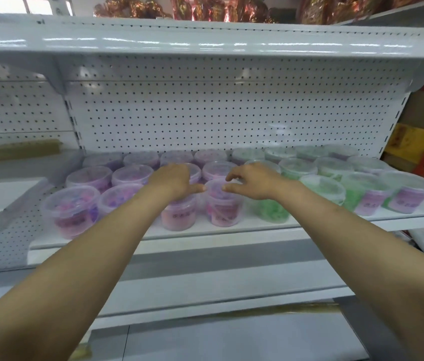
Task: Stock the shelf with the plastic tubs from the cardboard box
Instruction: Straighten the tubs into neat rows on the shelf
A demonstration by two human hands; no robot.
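Two pink tubs are being set at the shelf point(231, 225) front edge, likely to fill the row. The left hand point(173, 179) is cupped over one pink tub point(178, 217); the right hand point(254, 181) hovers with curled fingers at the lid of the other tub point(222, 204), grip unclear. Tubs are round, clear plastic, snap-lidded, labelled. The cardboard box is not seen.

left hand point(173, 179) | arm outstretched (fingers curled) | right hand point(254, 182) | fingers loosely spread
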